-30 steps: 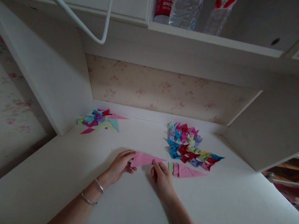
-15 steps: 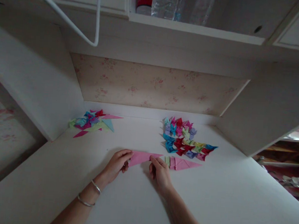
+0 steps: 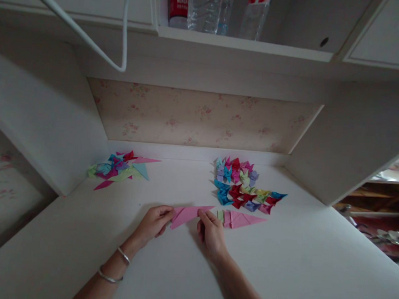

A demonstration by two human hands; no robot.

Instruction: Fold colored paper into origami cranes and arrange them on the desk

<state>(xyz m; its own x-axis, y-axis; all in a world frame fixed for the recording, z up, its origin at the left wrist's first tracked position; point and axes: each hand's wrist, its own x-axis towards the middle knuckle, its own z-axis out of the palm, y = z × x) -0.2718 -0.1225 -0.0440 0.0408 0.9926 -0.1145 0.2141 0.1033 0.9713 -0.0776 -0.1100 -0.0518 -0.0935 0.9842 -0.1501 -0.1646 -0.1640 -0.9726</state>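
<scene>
Between my two hands is a pink folded paper (image 3: pixel 185 216), long and tapering to a point at the right. My left hand (image 3: pixel 155 221) pinches its wide left end, where a crease line shows. My right hand (image 3: pixel 212 232) grips it nearer the pointed end, thumb and forefinger together. Just right of that hand lies a second pink folded paper (image 3: pixel 244 220), with a small light green folded piece (image 3: pixel 220 216) at its left end. Beyond them sit rows of small folded paper pieces (image 3: pixel 239 193) in blue, red, yellow, purple and pink.
At the far left of the white desk (image 3: pixel 163 270) lies a loose heap of coloured paper pieces (image 3: pixel 118 169). A white cable (image 3: pixel 91 41) hangs at upper left. Plastic bottles (image 3: pixel 204 8) stand on the shelf above. Side panels (image 3: pixel 351 133) bound the desk.
The left end of the pink paper has shifted and now shows a diagonal crease and a lower corner. The camera view has moved slightly, so everything sits a little further left.
</scene>
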